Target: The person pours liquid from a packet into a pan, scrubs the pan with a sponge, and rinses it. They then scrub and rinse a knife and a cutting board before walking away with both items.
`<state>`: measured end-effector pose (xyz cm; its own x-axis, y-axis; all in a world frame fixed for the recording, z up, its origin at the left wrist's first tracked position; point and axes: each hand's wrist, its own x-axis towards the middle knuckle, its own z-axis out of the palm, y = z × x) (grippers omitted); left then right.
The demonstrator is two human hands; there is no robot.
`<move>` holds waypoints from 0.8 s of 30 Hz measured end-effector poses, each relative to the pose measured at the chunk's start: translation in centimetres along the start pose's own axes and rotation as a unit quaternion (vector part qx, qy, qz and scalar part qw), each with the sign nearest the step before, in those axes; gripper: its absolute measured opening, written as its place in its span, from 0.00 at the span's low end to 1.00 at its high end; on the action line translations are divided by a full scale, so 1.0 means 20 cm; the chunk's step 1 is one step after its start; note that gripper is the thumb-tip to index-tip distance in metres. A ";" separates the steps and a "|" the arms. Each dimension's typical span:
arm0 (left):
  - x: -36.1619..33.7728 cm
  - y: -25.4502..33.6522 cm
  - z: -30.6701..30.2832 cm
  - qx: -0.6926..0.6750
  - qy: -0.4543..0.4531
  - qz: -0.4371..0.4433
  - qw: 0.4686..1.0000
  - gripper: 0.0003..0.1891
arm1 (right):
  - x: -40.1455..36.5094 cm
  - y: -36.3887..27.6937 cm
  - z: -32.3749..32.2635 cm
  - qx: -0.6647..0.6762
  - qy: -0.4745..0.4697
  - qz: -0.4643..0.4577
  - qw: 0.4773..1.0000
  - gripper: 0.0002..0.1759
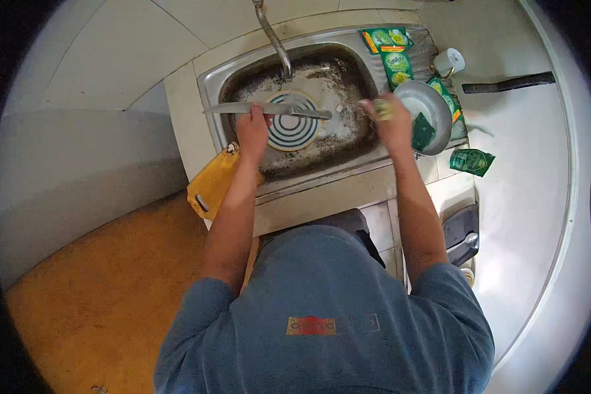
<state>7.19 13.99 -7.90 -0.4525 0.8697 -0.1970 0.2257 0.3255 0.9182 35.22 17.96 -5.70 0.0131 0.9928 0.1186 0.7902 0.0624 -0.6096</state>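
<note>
Here, the left hand (251, 131) is clamped on a knife (282, 110), above a striped plate (292, 136) in the sink (345, 143). The right hand (389, 125) blurs around a yellowish thing (382, 109), grip unclear; a pan (421, 98) sits just right of it.

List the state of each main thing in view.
Long utensil: held crosswise above sink
Left hand: closed around utensil
Right hand: blurred, grip unclear
Faucet: no stream visible
Sink: stained
Striped plate: lying in sink
Metal bowl: upright, green item inside
Yellow board: lying at sink edge
Green packets: lying right of sink
</note>
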 end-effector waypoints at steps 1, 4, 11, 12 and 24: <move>0.02 -0.02 0.02 -0.003 0.007 -0.017 1.000 0.27 | 0.00 -0.02 -0.11 -0.040 0.034 0.076 0.996 0.20; 0.05 0.03 0.08 0.068 0.002 -0.039 0.997 0.27 | -0.02 0.30 -0.20 -0.084 0.081 0.113 0.987 0.28; 0.27 -0.19 0.30 -0.066 -0.062 -0.025 0.996 0.25 | -0.15 0.50 -0.27 -0.155 0.072 0.082 0.982 0.44; 0.26 -0.16 0.31 -0.073 -0.074 -0.029 0.994 0.25 | -0.13 0.48 -0.26 -0.155 0.071 0.082 0.982 0.44; 0.19 -0.20 0.21 -0.224 -0.142 -0.036 0.963 0.24 | 0.16 -0.09 0.41 -0.083 -0.121 -0.264 0.953 0.24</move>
<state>8.14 17.53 -13.65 -0.1846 0.9379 -0.2939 -0.2224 0.2514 0.9420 28.69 21.95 -10.63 -0.5393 0.8229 0.1786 0.7336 0.5633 -0.3802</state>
